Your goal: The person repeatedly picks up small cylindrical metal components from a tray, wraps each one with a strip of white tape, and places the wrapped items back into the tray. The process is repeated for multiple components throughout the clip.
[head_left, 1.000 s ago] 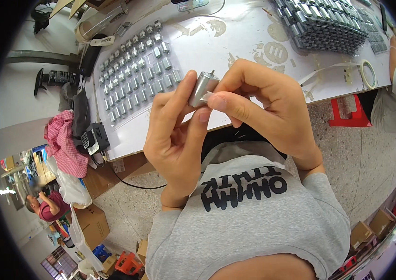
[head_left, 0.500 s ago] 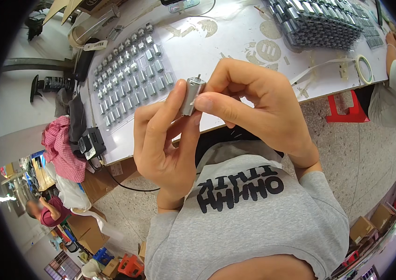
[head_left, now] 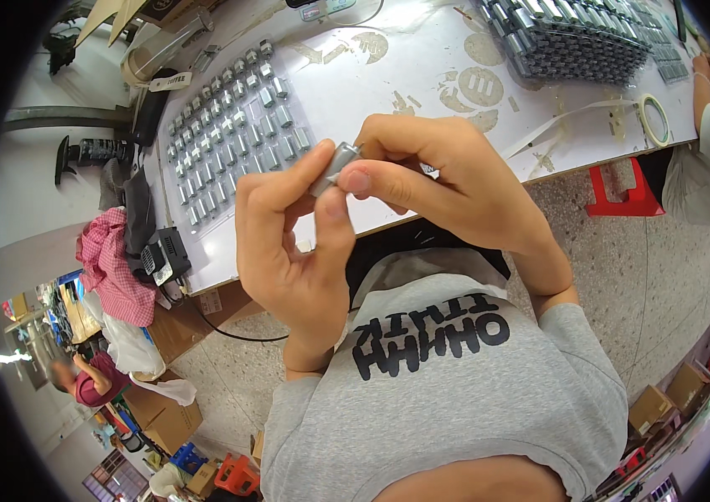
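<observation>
A small silver electric motor (head_left: 335, 168) is tilted above the table's front edge, its shaft end toward the upper right. My left hand (head_left: 288, 243) pinches the motor's body between thumb and fingers. My right hand (head_left: 455, 184) is closed at the shaft end, its bent forefinger behind the motor and its thumb against the near side. A tiny pale pointed bit shows at the right thumb's tip; I cannot make out what it is. The right fingertips are partly hidden. Beyond my left hand, a clear plastic tray (head_left: 197, 226) holds rows of similar motors.
The white table (head_left: 422, 63) has worn brown patches. Stacked trays of motors (head_left: 572, 63) stand at the far right. Near the right edge lies a tape roll (head_left: 653, 121), with a red stool (head_left: 622, 188) below and a person's arm (head_left: 706, 84) beside. A black device (head_left: 164, 258) sits at the left edge.
The motor has gone from nearly upright to leaning, its shaft end tipped right and its lower end raised. My left thumb has come up nearer the right thumb, which has turned along the motor.
</observation>
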The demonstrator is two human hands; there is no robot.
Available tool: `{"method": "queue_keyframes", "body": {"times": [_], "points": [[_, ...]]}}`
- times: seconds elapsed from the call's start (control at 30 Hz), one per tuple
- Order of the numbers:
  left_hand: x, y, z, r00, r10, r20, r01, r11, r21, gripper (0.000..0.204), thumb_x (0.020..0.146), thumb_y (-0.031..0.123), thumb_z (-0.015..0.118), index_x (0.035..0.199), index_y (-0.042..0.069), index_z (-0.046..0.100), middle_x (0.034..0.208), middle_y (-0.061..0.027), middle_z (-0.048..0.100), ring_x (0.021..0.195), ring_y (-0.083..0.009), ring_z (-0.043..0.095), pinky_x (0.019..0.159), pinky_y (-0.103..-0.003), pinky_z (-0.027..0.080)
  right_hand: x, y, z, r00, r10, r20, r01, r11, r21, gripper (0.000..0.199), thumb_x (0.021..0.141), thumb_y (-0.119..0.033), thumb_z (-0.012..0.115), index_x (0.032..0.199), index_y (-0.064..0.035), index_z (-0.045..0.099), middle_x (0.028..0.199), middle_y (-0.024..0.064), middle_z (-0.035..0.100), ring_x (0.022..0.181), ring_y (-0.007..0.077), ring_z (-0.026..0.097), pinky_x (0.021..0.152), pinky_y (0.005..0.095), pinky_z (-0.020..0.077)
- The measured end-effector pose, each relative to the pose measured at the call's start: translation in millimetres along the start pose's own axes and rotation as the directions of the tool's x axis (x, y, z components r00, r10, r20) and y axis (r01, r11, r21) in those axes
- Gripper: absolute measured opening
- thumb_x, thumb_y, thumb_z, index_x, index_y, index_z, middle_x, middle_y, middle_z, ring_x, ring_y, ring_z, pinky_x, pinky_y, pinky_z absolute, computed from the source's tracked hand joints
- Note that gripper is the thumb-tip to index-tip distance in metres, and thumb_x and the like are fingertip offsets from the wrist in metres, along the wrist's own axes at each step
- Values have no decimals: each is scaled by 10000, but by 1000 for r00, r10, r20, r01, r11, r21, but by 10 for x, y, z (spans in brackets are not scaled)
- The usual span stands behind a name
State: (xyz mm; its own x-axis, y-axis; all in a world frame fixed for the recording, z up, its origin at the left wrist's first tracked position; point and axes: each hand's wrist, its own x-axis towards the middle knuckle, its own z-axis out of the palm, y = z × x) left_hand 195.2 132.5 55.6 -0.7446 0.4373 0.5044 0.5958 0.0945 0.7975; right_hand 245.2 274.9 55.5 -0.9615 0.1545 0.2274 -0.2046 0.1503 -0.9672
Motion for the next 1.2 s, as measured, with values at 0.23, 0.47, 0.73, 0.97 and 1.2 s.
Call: {"method": "queue_keyframes", "body": {"times": [0.23,0.47,0.73,0.97,1.2], "points": [[2,47,39,996,-76,52,85,975,-203,318,841,61,533,1142,-34,488,787,-71,562,654,-92,538,590,-189,447,-26,-71,-30,999,-46,27,44,998,50,144,822,-122,537,794,18,521,673,78,611,631,130,592,566,242,458],[92,26,-45,974,-52,222,138,908,-394,422,760,23,617,1149,-47,470,823,-79,577,709,-107,563,637,-205,463,-22,-11,-134,982,-144,119,118,972,203,118,825,-89,535,802,25,512,680,47,589,633,68,535,558,200,432],[75,61,-60,977,-144,156,195,897,-397,455,689,2,676,1095,-56,480,822,-91,568,707,-121,569,638,-214,474,-30,-83,-152,988,-90,124,58,968,245,79,810,-53,550,770,13,529,702,23,521,649,72,481,583,205,377],[19,77,36,976,-159,149,217,796,-566,445,734,34,643,1118,-64,441,779,-98,559,618,-102,542,494,-177,447,-25,-46,-129,989,-74,126,25,935,354,109,820,-79,552,796,25,527,718,44,591,657,54,532,591,186,422],[-35,-4,91,984,-105,147,177,716,-675,497,784,211,631,1132,-75,421,758,-106,569,526,-88,519,456,-171,440,8,-89,-140,984,45,173,-107,923,369,79,814,-71,553,797,1,528,671,13,550,576,41,477,508,173,362]]}}
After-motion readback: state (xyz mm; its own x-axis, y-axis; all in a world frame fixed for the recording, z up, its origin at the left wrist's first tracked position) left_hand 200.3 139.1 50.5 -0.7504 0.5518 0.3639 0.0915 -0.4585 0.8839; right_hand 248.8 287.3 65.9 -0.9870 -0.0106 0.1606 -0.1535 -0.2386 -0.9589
